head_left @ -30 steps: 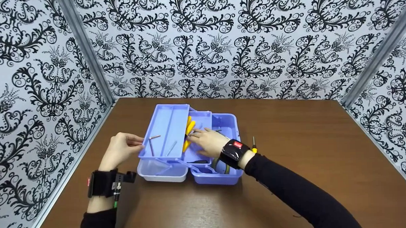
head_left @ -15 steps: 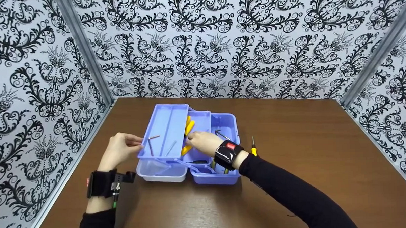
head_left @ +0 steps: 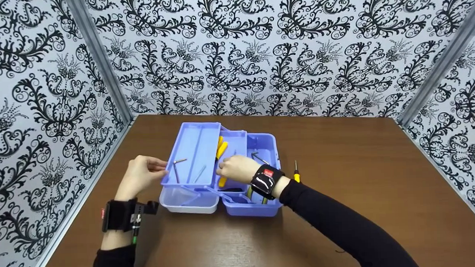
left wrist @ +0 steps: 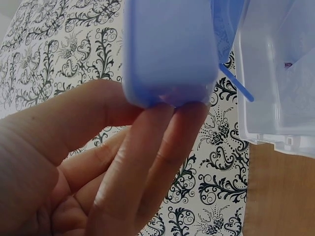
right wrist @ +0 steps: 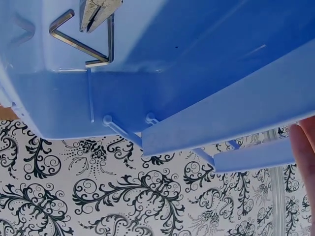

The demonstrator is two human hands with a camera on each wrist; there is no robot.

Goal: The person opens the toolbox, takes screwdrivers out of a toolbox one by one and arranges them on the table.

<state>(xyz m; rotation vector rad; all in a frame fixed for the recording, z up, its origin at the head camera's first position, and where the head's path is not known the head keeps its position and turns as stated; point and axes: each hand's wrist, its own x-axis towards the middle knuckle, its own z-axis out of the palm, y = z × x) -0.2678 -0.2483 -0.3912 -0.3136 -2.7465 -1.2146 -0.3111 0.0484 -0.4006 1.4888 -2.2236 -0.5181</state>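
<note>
At the left, my left hand [head_left: 142, 176] pinches the near-left edge of the raised upper tray [head_left: 188, 145] of a lilac toolbox. The left wrist view has the tray end [left wrist: 172, 54] between thumb and fingertips. My right hand [head_left: 238, 169] is over the middle tray [head_left: 237, 137], its fingers curled round a yellow-handled tool [head_left: 222, 182]; the tool's head is hidden. Just beyond that hand lie other yellow handles [head_left: 222, 150]. In the right wrist view only a few fingers [right wrist: 304, 162] show at the edge.
Hex keys [head_left: 176, 171] lie in the upper tray, more hex keys [right wrist: 78, 46] in the deep box [head_left: 263, 142]. A black-handled tool [head_left: 230, 190] is in the middle tray. A yellow screwdriver [head_left: 297, 175] lies on the brown table [head_left: 341, 165]. The clear lid [head_left: 190, 208] is under the upper tray.
My right hand's fingers have gone from stretched to curled. The yellow handle beneath them has shifted right, out from the upper tray's edge. My left hand stays at the tray.
</note>
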